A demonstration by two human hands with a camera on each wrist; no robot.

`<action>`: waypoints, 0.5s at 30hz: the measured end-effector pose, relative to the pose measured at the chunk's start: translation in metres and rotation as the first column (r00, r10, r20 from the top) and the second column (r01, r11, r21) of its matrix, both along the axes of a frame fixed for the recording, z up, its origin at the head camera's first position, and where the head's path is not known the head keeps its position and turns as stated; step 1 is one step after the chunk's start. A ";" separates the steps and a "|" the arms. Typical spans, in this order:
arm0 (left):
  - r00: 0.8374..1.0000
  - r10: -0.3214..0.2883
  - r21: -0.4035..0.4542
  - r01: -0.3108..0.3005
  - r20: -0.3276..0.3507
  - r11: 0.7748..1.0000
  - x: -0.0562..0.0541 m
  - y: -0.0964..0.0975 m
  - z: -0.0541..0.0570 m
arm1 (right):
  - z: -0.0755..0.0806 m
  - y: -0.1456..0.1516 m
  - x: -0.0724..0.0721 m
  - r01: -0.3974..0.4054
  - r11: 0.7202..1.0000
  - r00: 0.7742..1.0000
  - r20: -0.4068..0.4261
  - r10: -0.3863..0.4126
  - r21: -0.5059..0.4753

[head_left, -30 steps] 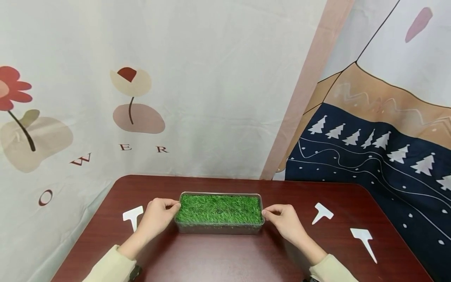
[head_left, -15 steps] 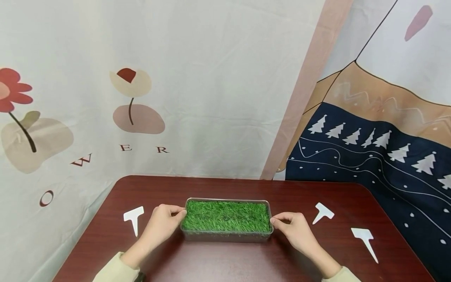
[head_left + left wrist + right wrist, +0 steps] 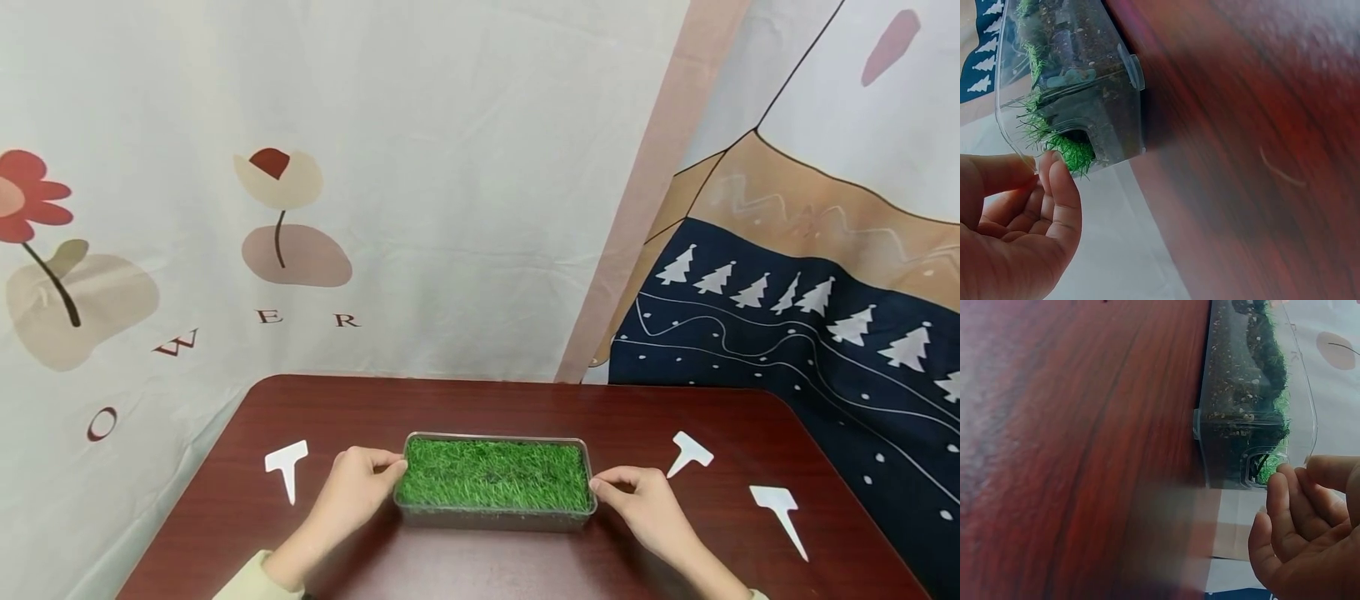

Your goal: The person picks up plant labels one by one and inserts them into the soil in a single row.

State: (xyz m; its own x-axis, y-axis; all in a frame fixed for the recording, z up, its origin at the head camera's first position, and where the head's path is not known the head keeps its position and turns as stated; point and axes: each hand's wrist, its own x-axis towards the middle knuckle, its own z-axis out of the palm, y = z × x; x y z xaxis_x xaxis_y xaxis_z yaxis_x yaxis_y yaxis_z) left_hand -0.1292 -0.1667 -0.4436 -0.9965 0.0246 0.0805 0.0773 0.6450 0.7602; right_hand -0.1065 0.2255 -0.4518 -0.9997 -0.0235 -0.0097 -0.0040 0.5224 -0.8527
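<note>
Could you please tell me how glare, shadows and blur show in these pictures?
Head: soft shadows flank the tray, a pale sheen lies on the table in front of it. Left wrist: whitish glare at the top right corner. Right wrist: glare along the left edge, a hazy patch below centre.

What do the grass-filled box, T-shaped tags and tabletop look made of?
Grass-filled box: likely clear, glossy plastic; dark, speckled soil shows through its walls.
T-shaped tags: plain white, probably thin plastic, though stiff card could look the same.
Tabletop: reddish-brown with streaky wood grain and a glossy sheen; solid wood, veneer or laminate, can't tell.
</note>
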 end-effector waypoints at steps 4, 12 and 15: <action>1.000 -0.008 -0.001 0.008 0.005 1.000 0.006 0.003 0.000 | 0.000 0.004 0.005 0.000 1.000 1.000 -0.002 0.000 0.018; 1.000 -0.018 0.028 0.018 0.015 0.999 0.017 0.010 0.000 | 0.000 0.010 0.015 0.017 0.998 1.000 -0.004 -0.017 0.056; 1.000 -0.022 0.029 0.022 0.016 0.999 0.020 0.012 0.001 | 0.000 0.013 0.020 0.006 0.998 1.000 -0.013 -0.006 0.067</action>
